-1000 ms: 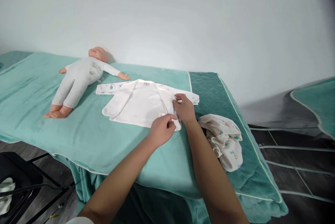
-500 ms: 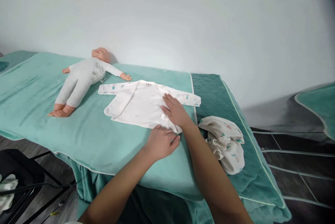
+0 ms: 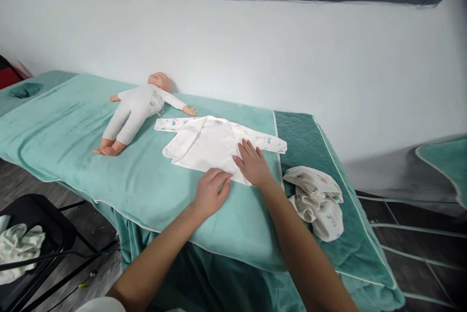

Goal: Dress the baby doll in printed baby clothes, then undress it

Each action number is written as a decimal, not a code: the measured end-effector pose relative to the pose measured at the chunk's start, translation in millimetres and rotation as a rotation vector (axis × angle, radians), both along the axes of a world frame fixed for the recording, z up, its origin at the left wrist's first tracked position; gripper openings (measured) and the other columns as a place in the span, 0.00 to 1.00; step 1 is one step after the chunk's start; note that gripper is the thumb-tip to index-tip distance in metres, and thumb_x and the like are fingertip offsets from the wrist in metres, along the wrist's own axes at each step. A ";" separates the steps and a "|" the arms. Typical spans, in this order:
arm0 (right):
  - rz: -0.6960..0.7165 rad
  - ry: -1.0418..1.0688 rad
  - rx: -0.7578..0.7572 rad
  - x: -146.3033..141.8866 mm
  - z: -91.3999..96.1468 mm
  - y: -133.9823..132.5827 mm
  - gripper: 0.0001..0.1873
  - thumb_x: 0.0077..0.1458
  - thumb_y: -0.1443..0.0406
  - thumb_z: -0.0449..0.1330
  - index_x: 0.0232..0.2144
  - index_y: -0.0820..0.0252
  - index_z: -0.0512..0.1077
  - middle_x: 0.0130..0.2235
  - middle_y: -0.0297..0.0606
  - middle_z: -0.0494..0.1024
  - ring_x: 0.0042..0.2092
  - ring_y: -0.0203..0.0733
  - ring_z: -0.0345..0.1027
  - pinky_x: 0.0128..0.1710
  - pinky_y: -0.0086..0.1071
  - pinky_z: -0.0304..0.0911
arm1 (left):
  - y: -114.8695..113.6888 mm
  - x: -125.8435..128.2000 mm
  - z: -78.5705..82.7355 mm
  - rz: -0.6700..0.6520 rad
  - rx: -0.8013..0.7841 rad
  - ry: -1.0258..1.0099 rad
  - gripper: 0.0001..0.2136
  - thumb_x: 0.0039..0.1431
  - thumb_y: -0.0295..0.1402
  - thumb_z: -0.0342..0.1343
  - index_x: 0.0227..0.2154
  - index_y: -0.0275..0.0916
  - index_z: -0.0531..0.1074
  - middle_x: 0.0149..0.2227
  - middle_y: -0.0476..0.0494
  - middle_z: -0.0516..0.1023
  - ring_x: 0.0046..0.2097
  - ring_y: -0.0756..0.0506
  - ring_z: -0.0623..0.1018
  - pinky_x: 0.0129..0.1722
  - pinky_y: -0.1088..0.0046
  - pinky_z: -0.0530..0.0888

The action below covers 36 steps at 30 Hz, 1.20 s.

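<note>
A small white baby shirt (image 3: 207, 144) lies spread out, its front panels parted and its patterned sleeves stretched to both sides. My right hand (image 3: 254, 165) rests flat on the shirt's right panel with the fingers extended. At the bottom hem is my left hand (image 3: 212, 191), fingers loosely bent and thumb apart, with nothing visible in it. A baby doll (image 3: 140, 107) with a white cloth body lies on its back to the left of the shirt, one arm reaching toward the left sleeve.
A crumpled patterned cloth (image 3: 318, 202) sits right of my right forearm on the quilted green cover (image 3: 297, 132). Green sheeting (image 3: 73, 127) covers the bed, which stands against a white wall (image 3: 233, 54). A black chair (image 3: 54, 219) holding cloth is at the lower left.
My left hand has slid left along the hem, away from the lower right corner. My right hand stays on the right panel, and the view has tilted up and left.
</note>
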State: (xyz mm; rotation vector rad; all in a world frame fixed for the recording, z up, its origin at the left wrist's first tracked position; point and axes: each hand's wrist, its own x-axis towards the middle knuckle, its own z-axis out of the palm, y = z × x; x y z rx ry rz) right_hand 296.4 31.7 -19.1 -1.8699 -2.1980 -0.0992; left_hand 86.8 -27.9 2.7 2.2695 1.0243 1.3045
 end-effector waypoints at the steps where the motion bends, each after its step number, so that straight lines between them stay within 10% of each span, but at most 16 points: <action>1: -0.001 -0.005 0.001 -1.7 -0.6 -6.6 0.35 0.73 0.53 0.42 0.70 0.72 0.58 0.74 0.51 0.51 0.75 0.56 0.46 0.71 0.56 0.48 | 5.4 -8.9 2.6 0.017 0.008 0.003 0.11 0.71 0.31 0.49 0.46 0.39 0.77 0.42 0.40 0.82 0.46 0.45 0.79 0.47 0.65 0.77; 12: -0.047 -0.055 0.035 -33.5 -5.0 -87.0 0.35 0.74 0.51 0.42 0.71 0.70 0.57 0.74 0.54 0.52 0.75 0.56 0.47 0.72 0.55 0.49 | 175.2 -73.0 39.1 0.302 -0.185 0.370 0.15 0.69 0.31 0.49 0.53 0.36 0.75 0.56 0.35 0.78 0.61 0.37 0.74 0.62 0.57 0.71; 19: 0.054 0.039 -0.073 -72.4 33.8 -15.7 0.34 0.73 0.52 0.43 0.70 0.70 0.59 0.74 0.52 0.52 0.75 0.55 0.44 0.73 0.53 0.49 | 254.0 -42.8 31.6 0.377 -0.330 0.677 0.17 0.69 0.36 0.49 0.55 0.37 0.73 0.62 0.30 0.72 0.66 0.32 0.67 0.60 0.52 0.71; 24: 0.110 0.078 -0.122 -113.3 32.3 52.1 0.35 0.73 0.53 0.44 0.70 0.72 0.58 0.74 0.53 0.50 0.76 0.56 0.43 0.73 0.53 0.47 | 268.8 -44.4 15.1 0.427 -0.215 0.658 0.15 0.70 0.34 0.47 0.53 0.37 0.73 0.59 0.31 0.74 0.64 0.34 0.68 0.60 0.52 0.70; 30: 0.150 0.062 -0.083 -124.5 13.4 49.4 0.34 0.73 0.53 0.44 0.70 0.72 0.58 0.74 0.54 0.50 0.76 0.55 0.43 0.73 0.53 0.45 | 268.4 -49.6 16.3 0.381 -0.166 0.529 0.15 0.70 0.34 0.48 0.55 0.39 0.71 0.60 0.33 0.74 0.64 0.35 0.69 0.62 0.54 0.69; 36: 0.150 0.096 -0.055 -123.2 12.9 41.9 0.34 0.73 0.53 0.43 0.71 0.69 0.58 0.74 0.52 0.51 0.75 0.56 0.44 0.73 0.54 0.46 | 200.3 -66.7 15.2 0.037 -0.116 0.461 0.17 0.68 0.33 0.50 0.56 0.37 0.72 0.66 0.35 0.70 0.73 0.37 0.61 0.72 0.51 0.60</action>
